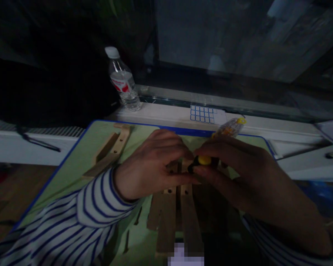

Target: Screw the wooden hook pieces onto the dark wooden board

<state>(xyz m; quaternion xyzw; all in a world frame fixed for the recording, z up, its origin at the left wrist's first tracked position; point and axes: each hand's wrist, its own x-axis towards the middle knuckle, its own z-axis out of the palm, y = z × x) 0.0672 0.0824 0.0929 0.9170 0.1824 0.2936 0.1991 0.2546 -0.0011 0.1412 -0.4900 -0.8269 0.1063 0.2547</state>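
Above the wooden pieces, my right hand grips a small black-and-yellow thing between thumb and fingers; its kind is not clear in the dim light. My left hand has its thumb and bent index finger around the black end of the same thing. Beneath both hands, two narrow wooden slats with screw holes lie side by side across darker wood. The far ends of these slats are hidden by the hands. Two dark screws lie left of the slats on the green table.
At the table's far left sits a separate wooden piece with holes. Behind the table, a water bottle and a blue-gridded sheet rest on the white sill. A clear, yellow-ended object stands beyond my right hand, partly hidden. A dark window rises behind.
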